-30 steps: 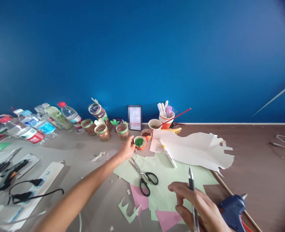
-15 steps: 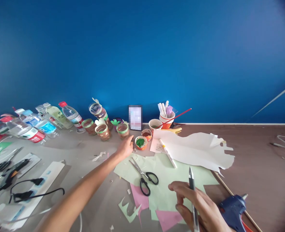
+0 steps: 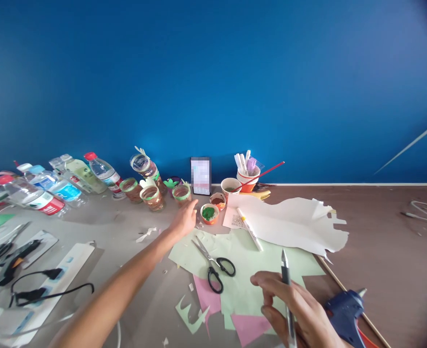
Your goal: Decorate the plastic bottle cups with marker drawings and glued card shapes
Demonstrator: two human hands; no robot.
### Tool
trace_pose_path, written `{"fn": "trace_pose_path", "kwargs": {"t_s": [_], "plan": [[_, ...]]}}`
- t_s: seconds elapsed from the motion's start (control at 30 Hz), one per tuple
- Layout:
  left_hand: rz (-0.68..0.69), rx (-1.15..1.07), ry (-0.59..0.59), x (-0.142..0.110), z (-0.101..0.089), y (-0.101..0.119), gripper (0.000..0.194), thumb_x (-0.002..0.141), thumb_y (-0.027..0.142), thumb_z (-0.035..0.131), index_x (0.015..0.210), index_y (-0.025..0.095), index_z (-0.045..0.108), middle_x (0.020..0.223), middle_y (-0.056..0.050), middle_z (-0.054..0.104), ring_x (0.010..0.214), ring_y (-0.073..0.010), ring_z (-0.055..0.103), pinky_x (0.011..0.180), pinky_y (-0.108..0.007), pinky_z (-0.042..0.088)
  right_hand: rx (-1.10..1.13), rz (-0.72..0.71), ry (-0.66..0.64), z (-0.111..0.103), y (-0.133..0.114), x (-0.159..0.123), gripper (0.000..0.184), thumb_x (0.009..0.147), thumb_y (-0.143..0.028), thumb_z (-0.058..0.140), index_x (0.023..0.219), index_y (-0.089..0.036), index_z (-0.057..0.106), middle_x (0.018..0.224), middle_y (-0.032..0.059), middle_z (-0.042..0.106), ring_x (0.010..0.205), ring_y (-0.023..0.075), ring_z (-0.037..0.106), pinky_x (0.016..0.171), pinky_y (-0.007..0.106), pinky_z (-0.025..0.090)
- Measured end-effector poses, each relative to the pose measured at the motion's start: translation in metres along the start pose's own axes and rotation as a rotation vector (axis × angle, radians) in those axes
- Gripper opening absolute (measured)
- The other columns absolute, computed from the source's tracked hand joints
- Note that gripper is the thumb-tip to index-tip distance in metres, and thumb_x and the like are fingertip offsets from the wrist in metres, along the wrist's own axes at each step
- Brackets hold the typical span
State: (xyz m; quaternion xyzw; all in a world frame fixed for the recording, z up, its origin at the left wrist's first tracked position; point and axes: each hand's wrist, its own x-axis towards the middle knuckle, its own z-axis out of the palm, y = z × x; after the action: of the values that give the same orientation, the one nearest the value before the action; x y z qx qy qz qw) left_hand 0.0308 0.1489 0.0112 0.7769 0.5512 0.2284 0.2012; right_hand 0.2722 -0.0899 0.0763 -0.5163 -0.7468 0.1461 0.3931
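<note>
My left hand [image 3: 184, 218] reaches to the back of the table, just left of a small paper cup of green paint [image 3: 209, 213] and in front of a painted jar with a green rim [image 3: 182, 193]. Its visible fingers are stretched out and nothing shows in them; part of the hand is turned away. At the lower right, my right hand [image 3: 300, 309] grips a pen [image 3: 286, 280], tip pointing up. Below the hands lie black-handled scissors [image 3: 215, 266], slightly open, on pale green paper [image 3: 271, 270]. A white marker [image 3: 250, 229] rests on white paper [image 3: 293, 220].
Several plastic bottles [image 3: 104, 174] line the back left, with more painted jars [image 3: 152, 197] beside them. A phone [image 3: 200, 176] leans on the blue wall. A power strip [image 3: 53, 290] with cables lies at left, a blue glue gun [image 3: 345, 311] at lower right. Pink paper scraps [image 3: 249, 327] lie in front.
The view has shifted slightly, so everything sits a little further left. My left hand's fingers look a bit more extended beside the green paint cup. My right hand still holds the pen.
</note>
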Motion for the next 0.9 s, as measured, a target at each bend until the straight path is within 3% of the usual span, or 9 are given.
{"fn": "trace_pose_path", "kwargs": {"t_s": [0.13, 0.27, 0.33, 0.43, 0.53, 0.73, 0.9], "plan": [[-0.003, -0.018, 0.003, -0.035, -0.030, 0.004, 0.040, 0.089, 0.022, 0.046, 0.128, 0.021, 0.057, 0.110, -0.008, 0.073, 0.091, -0.0205, 0.070, 0.086, -0.034, 0.056, 0.006, -0.052, -0.036, 0.003, 0.010, -0.002, 0.030, 0.094, -0.021, 0.052, 0.123, -0.026, 0.048, 0.099, 0.0075, 0.071, 0.082, 0.0190, 0.073, 0.072, 0.028, 0.062], [0.065, -0.040, 0.048, -0.075, -0.050, 0.000, 0.024, 0.089, 0.026, 0.046, 0.102, 0.021, 0.066, 0.101, -0.006, 0.073, 0.073, -0.0152, 0.066, 0.074, -0.028, 0.054, 0.058, -0.117, -0.022, 0.008, 0.019, -0.005, 0.029, 0.093, -0.017, 0.050, 0.121, -0.023, 0.049, 0.094, 0.0085, 0.070, 0.076, 0.0170, 0.071, 0.069, 0.028, 0.061], [0.102, -0.072, 0.076, -0.094, -0.054, -0.005, 0.022, 0.090, 0.026, 0.044, 0.088, 0.021, 0.065, 0.096, -0.005, 0.072, 0.067, -0.0136, 0.063, 0.068, -0.027, 0.052, 0.068, -0.139, -0.020, 0.010, 0.019, -0.005, 0.030, 0.092, -0.015, 0.050, 0.121, -0.022, 0.050, 0.093, 0.0086, 0.070, 0.075, 0.0169, 0.070, 0.069, 0.028, 0.061], [0.086, -0.091, 0.081, -0.119, -0.055, -0.006, 0.022, 0.091, 0.026, 0.044, 0.087, 0.021, 0.065, 0.078, -0.002, 0.069, 0.062, -0.0136, 0.060, 0.064, -0.026, 0.049, 0.033, -0.146, -0.013, 0.010, 0.016, -0.003, 0.030, 0.092, -0.015, 0.049, 0.122, -0.022, 0.050, 0.093, 0.0086, 0.070, 0.076, 0.0176, 0.071, 0.069, 0.029, 0.061], [0.004, -0.138, 0.034, -0.138, -0.053, 0.001, 0.023, 0.091, 0.027, 0.043, 0.086, 0.021, 0.065, 0.074, -0.001, 0.067, 0.060, -0.0131, 0.059, 0.061, -0.025, 0.048, -0.001, -0.155, -0.010, 0.008, 0.012, -0.002, 0.028, 0.093, -0.017, 0.048, 0.121, -0.022, 0.050, 0.088, 0.0068, 0.070, 0.071, 0.0166, 0.069, 0.066, 0.028, 0.060], [-0.035, -0.132, -0.063, -0.146, -0.045, 0.015, 0.028, 0.093, 0.033, 0.041, 0.084, 0.021, 0.066, 0.065, 0.000, 0.065, 0.060, -0.0149, 0.060, 0.059, -0.025, 0.047, -0.057, -0.114, -0.100, 0.002, 0.002, -0.004, 0.027, 0.091, -0.015, 0.050, 0.116, -0.025, 0.053, 0.079, 0.0014, 0.067, 0.066, 0.0157, 0.067, 0.060, 0.026, 0.057], [0.114, -0.094, -0.044, -0.140, -0.034, 0.019, 0.029, 0.095, 0.036, 0.041, 0.086, 0.021, 0.063, 0.098, -0.007, 0.074, 0.086, -0.0199, 0.068, 0.077, -0.031, 0.051, -0.101, -0.063, -0.166, 0.006, -0.003, 0.003, 0.022, 0.094, -0.019, 0.049, 0.115, -0.024, 0.053, 0.091, 0.0055, 0.068, 0.074, 0.0174, 0.067, 0.064, 0.029, 0.057]]}}
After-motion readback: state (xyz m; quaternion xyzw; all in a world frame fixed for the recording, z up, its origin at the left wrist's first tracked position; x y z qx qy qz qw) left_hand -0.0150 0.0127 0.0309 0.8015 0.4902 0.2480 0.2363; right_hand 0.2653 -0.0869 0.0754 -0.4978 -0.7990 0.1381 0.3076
